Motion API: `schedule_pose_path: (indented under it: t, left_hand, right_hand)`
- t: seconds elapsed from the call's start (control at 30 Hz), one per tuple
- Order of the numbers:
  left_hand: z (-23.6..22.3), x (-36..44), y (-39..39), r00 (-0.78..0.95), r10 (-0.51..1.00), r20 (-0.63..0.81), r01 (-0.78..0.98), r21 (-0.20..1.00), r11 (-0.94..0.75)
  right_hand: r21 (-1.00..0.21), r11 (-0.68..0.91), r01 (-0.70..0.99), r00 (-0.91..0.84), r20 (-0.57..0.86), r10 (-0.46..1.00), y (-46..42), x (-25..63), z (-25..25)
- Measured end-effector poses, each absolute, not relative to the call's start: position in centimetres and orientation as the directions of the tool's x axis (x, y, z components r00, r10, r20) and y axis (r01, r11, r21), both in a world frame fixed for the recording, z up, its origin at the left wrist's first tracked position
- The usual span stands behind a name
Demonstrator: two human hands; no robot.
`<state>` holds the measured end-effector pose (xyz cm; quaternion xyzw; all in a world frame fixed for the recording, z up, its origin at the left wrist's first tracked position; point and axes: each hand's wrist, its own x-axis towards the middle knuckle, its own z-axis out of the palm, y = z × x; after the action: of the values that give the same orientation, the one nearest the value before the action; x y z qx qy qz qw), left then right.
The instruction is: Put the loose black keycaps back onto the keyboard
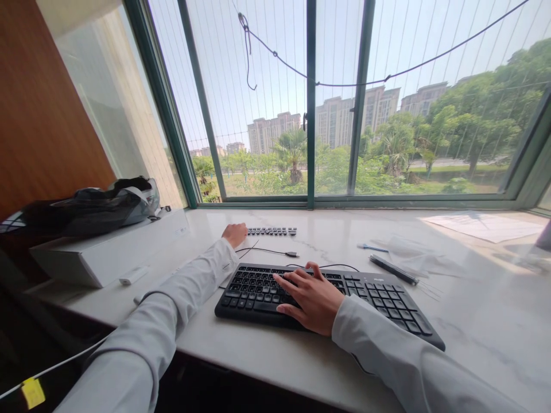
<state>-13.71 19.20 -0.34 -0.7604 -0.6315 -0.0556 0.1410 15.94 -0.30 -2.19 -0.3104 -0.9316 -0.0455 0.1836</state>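
Light grey long sleeves (142, 330), one pair, extended across a white, grey-veined counter (258, 349), with one full-size black plastic keyboard (258, 289).
Keyboard: lying flat near the counter's front edge, slightly askew. Right hand (314, 299): palm down over it, fingers spread and clasping nothing, tips at the keys. Left hand (235, 234): beyond the keyboard's far left corner, beside small black keycaps (272, 231) laid in rows toward the green-framed window (310, 143); fingers curled, whether grasping a piece cannot be told. Between keycaps and keyboard: one black cable (267, 250) with plug. To the right: slender blue tool (373, 248), narrow black bundle (394, 269), clear plastic bag (413, 252). Far left: long white box (129, 244) bearing a dark grey bag (86, 209).
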Motion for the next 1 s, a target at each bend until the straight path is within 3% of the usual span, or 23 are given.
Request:
schedule_pose_path:
  t: [0.27, 0.4, 0.57, 0.67, 1.0]
  left_hand:
    - [3.1, -13.3, 15.0, 0.322, 0.887, 0.331, 0.942, -0.014, -0.336]
    - [2.8, -14.1, 12.9, 0.397, 0.885, 0.245, 0.855, 0.252, -0.453]
    - [0.2, -15.0, 12.4, 0.421, 0.907, -0.015, 0.761, 0.55, -0.344]
    - [-0.6, -15.1, 12.4, 0.452, 0.883, -0.124, 0.734, 0.614, -0.29]
    - [-0.4, -15.9, 12.5, 0.457, 0.839, -0.296, 0.646, 0.759, -0.084]
  right_hand:
    - [-0.003, 0.798, 0.602, -0.742, 0.367, 0.561, -0.5, 15.9, -2.0]
    - [-0.008, 0.795, 0.607, -0.739, 0.362, 0.568, -0.5, 15.9, -1.9]
    - [0.023, 0.793, 0.609, -0.745, 0.362, 0.561, -0.5, 15.9, -2.0]
    - [0.021, 0.794, 0.607, -0.747, 0.357, 0.561, -0.4, 15.9, -2.2]
    - [0.046, 0.793, 0.608, -0.753, 0.352, 0.556, -0.4, 16.0, -2.2]
